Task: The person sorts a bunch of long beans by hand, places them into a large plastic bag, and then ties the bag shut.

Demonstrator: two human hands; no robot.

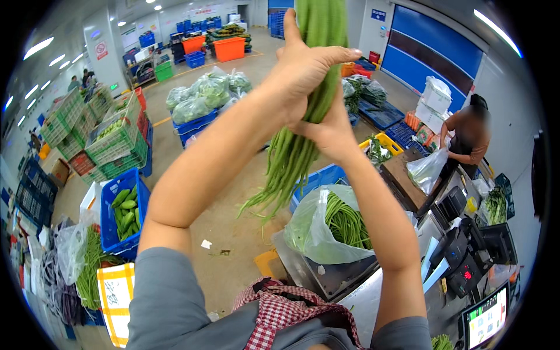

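Note:
A thick bunch of green yardlong beans (pixel 323 24) is raised high in front of me, its loose ends hanging down to the left. My left hand (pixel 302 74) is wrapped around the bunch with the thumb and a finger sticking out. Just below, my right hand (pixel 328 127) grips the same beans, palm partly hidden behind them. Under my right forearm, an open clear plastic bag (pixel 306 232) holds more coiled yardlong beans (pixel 345 221). The bag stands on a metal weighing platform (pixel 326 284). The upper end of the bunch runs out of view.
A blue crate (pixel 120 249) of green gourds stands left, near stacked green crates (pixel 118 148). Bagged vegetables (pixel 205 94) sit on blue crates ahead. At right, a person (pixel 468 131) handles a plastic bag beside a scale display (pixel 463 273) and a lit screen (pixel 485 315).

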